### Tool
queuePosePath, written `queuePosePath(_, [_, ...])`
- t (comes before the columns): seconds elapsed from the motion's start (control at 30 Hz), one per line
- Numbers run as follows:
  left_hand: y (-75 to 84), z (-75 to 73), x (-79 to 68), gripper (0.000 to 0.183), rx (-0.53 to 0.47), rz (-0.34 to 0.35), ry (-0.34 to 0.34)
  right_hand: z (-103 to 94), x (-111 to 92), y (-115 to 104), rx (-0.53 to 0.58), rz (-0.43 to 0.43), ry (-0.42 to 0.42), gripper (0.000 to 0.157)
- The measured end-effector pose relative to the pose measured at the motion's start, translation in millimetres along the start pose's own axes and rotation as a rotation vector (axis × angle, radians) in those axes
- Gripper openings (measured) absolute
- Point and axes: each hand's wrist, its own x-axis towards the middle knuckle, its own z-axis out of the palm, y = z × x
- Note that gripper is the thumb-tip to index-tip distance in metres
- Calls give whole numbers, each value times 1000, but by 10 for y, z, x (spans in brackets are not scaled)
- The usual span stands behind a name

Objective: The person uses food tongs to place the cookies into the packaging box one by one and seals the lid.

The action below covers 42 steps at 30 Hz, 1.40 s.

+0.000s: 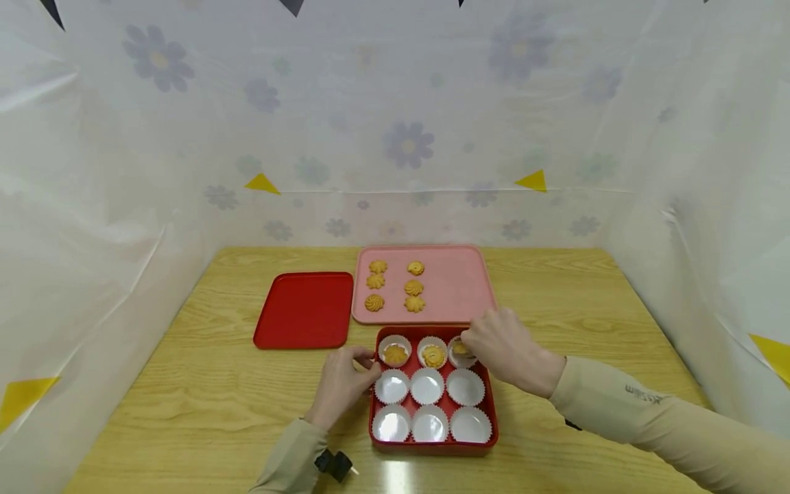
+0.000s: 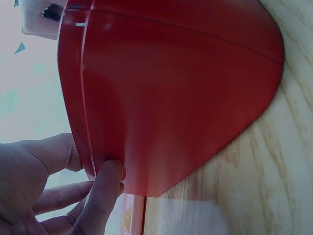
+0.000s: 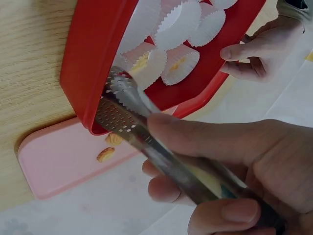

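Creased whitish sheeting (image 1: 345, 89) hangs behind and on both sides of a yellowish wood-grain table (image 1: 568, 295). Grey-violet flowers (image 1: 409, 145) with yellowish centres and fainter greenish flowers (image 1: 311, 170) pattern the back. Yellow triangles (image 1: 534, 181) show on back and sides, dark triangles (image 1: 293, 6) along the head view's top edge.

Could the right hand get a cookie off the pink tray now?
Probably yes: the right hand holds tongs, and nothing covers the cookies on the pink tray beyond the red box. The tongs would first need lifting out of the box.
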Motion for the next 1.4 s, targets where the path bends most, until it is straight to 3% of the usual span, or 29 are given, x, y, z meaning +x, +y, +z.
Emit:
queuePosePath(0.27, [0, -12, 1, 21, 15, 20, 10, -99, 24, 141, 139, 48, -50, 31])
queuePosePath(0.43, [-3, -17, -6, 22, 9, 2, 1, -91, 122, 327, 339, 163, -173, 25])
queuePosePath(0.63, [-8, -15, -16, 22, 13, 1, -4, 318, 256, 538, 659, 316, -288, 21])
queuePosePath(0.83, [-15, -7, -19, 22, 16, 6, 5, 711, 414, 527, 888, 403, -373, 27])
queuePosePath(1.03, [-22, 4, -23, 22, -2, -2, -7, 854, 558, 407, 901, 442, -380, 33])
queuePosePath(1.4, [-12, 7, -30, 21, 11, 30, 13, 917, 633, 256, 922, 475, -347, 31])
